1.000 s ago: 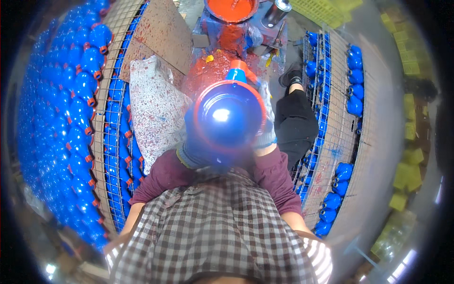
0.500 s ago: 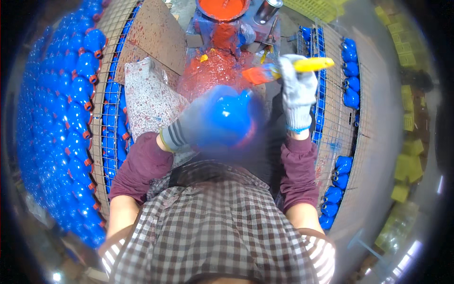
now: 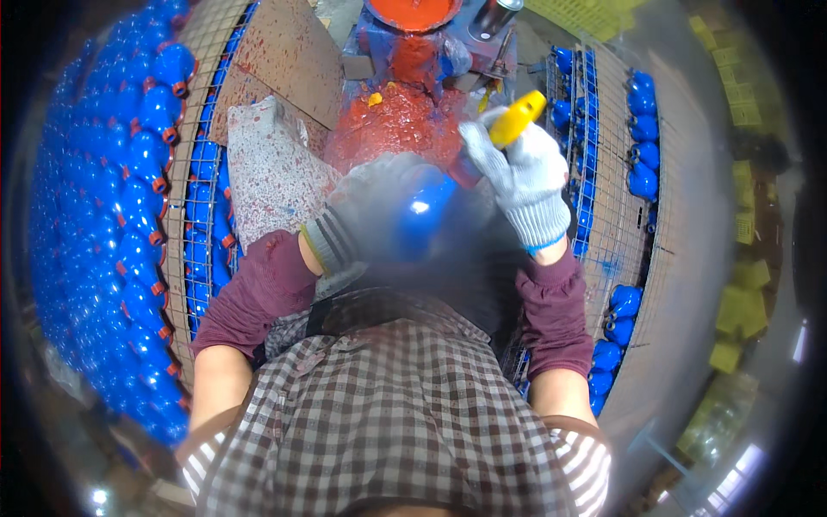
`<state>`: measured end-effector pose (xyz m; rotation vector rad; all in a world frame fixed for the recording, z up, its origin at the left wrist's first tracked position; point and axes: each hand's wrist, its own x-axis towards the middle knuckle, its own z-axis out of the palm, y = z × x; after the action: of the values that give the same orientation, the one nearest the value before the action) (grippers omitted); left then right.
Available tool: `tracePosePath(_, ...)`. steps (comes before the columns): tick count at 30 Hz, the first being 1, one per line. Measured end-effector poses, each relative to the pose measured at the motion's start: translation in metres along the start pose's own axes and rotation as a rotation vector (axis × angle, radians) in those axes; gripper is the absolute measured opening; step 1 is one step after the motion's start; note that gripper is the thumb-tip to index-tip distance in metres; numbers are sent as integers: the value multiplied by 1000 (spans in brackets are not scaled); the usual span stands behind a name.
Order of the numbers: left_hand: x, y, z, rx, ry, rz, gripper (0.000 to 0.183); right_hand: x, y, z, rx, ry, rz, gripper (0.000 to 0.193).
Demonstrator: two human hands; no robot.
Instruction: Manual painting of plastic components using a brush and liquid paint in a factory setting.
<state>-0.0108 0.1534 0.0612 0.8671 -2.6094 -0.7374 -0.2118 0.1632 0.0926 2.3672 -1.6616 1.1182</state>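
My left hand (image 3: 366, 211), in a grey knit glove, grips a round glossy blue piece (image 3: 424, 215) in front of my chest; the piece is blurred. My right hand (image 3: 517, 177), in a white knit glove, is closed around a paintbrush with a yellow handle (image 3: 517, 119). The brush end points down and left toward the blue piece, and its bristles are hidden behind the glove. Both forearms wear maroon sleeves. A checked apron covers my front below.
Ahead stands a red paint bucket (image 3: 413, 13) over a stand splashed with red paint (image 3: 396, 129). A wire rack (image 3: 185, 172) at left carries several blue pieces (image 3: 112, 198). Another rack (image 3: 603, 172) at right holds more blue pieces (image 3: 642, 168). A paint-speckled board (image 3: 271, 172) leans beside the left rack.
The blue piece has gone from facing me with a red rim to being turned low in my left hand. My right hand has lifted the yellow-handled brush and brought it closer.
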Motion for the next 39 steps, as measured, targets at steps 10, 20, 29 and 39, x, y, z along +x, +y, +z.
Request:
tracePosePath(10,-23,-22,28,-1302,217,-78,57,-55,-2,14,815,407,344,13)
tracePosePath(20,-58,-48,115,-2166,300,-609,92,-49,-14,67,1922,46,672,32)
tracePosePath(29,-20,-22,1,-1388,7,95,84,-41,18,36,1992,245,702,24)
tracePosePath(39,-4,-28,2,-486,311,169,77,-31,-4,-4,1230,490,630,17)
